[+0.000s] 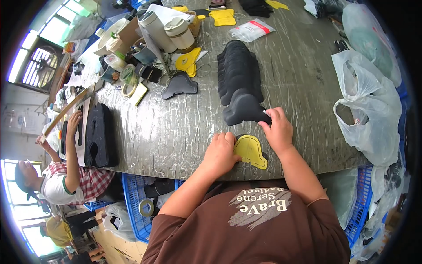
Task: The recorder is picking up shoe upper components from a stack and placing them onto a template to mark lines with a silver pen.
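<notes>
A yellow curved template [250, 152] with slots lies near the table's front edge, over a black piece whose rim shows at its right. My left hand [223, 152] grips the template's left end, fingers bent and thumb on top. Beyond it, a black moulded pad [244, 107] lies at the near end of a long overlapping row of black pads [238, 72]. My right hand [278, 130] pinches that nearest pad's right tip between thumb and fingers. A small pale bit shows at the right fingertips; I cannot make out what it is.
Another black pad [180, 85] and yellow pieces [189, 61] lie left of the row. Cups, a tumbler [157, 31] and tape stand behind. Plastic bags [369, 105] line the right edge. At left, a co-worker [66, 176] works beside black pieces [102, 136]. Blue crates [136, 211] sit below.
</notes>
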The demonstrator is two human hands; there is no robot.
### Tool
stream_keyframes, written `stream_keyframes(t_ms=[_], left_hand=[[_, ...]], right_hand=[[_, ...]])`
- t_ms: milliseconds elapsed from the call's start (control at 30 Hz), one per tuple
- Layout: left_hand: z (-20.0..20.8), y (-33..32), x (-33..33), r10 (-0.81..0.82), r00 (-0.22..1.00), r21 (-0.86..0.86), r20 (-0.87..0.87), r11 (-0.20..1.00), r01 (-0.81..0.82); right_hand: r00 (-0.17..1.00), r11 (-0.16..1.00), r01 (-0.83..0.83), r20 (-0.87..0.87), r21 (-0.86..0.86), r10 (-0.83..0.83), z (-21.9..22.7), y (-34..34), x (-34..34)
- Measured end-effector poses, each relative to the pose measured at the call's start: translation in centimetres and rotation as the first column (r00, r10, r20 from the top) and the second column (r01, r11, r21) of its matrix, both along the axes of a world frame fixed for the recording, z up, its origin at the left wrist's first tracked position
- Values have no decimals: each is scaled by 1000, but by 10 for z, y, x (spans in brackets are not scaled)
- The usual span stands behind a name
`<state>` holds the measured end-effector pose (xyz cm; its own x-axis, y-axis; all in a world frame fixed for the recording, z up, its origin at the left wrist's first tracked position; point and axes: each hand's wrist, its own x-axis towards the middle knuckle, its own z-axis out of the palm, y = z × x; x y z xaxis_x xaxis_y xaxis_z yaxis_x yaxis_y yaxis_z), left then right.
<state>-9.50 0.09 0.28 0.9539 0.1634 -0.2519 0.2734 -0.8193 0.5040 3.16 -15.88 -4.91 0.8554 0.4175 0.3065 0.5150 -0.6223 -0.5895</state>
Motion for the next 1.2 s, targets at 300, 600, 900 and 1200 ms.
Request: stream_keyframes(t_ms=[300,600,900,1200], left_hand=[[-6,48,-9,335,933,-411,135,875,-255],[-17,155,-17,565,718,-56,407,800,-598],[-17,3,-11,342,931,-302,127,907,-293],[-24,-6,-43,-26,931,49,364,999,8]], right_hand=[[945,970,-2,-316,243,81,1,-7,-6],[850,968,-244,-493,-55,186,28,-27,-42],[947,967,-253,-207,-8,246,31,-31,-59],[943,953,-297,-173,-60,284,22,-33,-62]])
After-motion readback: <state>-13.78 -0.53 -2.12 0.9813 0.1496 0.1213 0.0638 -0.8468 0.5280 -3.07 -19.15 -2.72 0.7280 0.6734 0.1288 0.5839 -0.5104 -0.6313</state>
